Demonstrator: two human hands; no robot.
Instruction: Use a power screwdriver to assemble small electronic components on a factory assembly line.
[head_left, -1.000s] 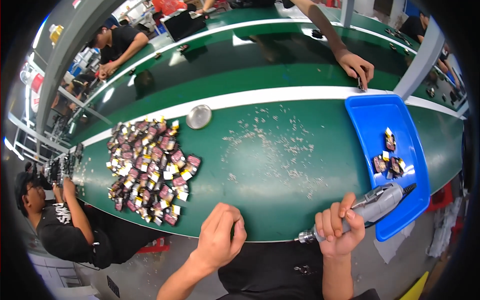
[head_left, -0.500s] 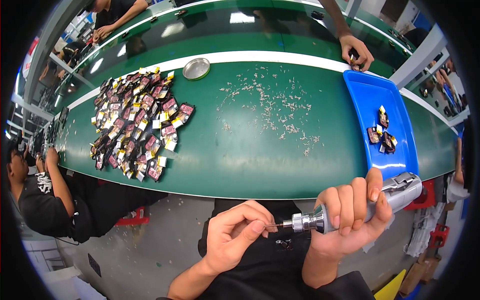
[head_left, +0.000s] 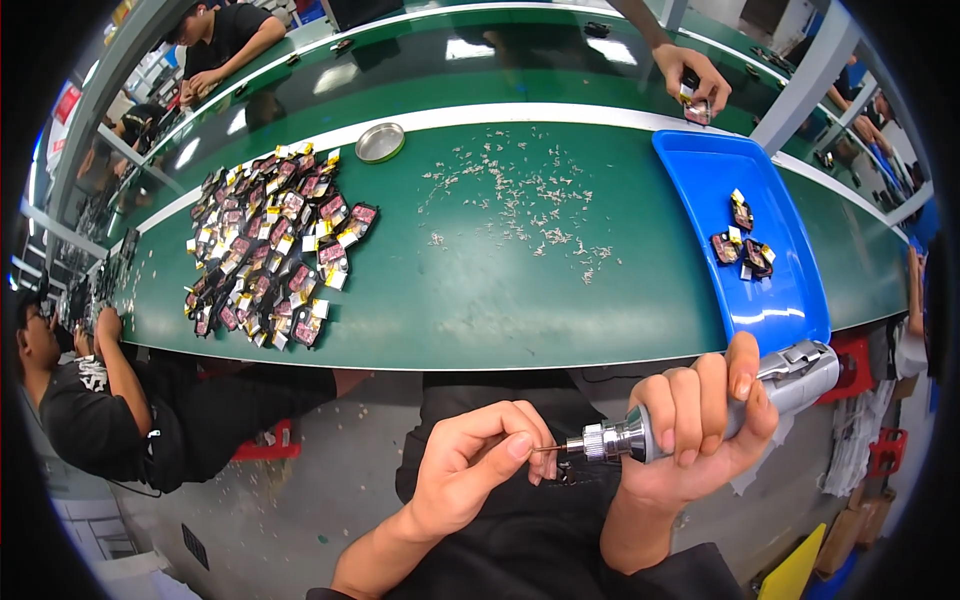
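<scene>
My right hand [head_left: 690, 430] is wrapped round a grey and silver electric screwdriver [head_left: 805, 378], held level in front of me at the near edge of the bench. Its chuck points left, and a thin bit [head_left: 558, 447] sticks out of it. The thumb and fingers of my left hand [head_left: 460, 465] are pinched together on the free end of that bit. Whether a small screw sits between those fingertips is hidden.
A heap of small black modules with white and yellow tabs [head_left: 268, 240] covers the bench's left. Tiny pale screws [head_left: 540, 200] lie scattered mid-bench near a round tin [head_left: 380, 143]. A blue tray [head_left: 770, 312] at right holds three modules; another person's hand [head_left: 690, 75] grips one beyond it.
The view has shifted slightly, so the bench sits higher in the picture. Beyond the tray, the other person's hand has moved and shows its module more plainly. My hands keep their grip.
</scene>
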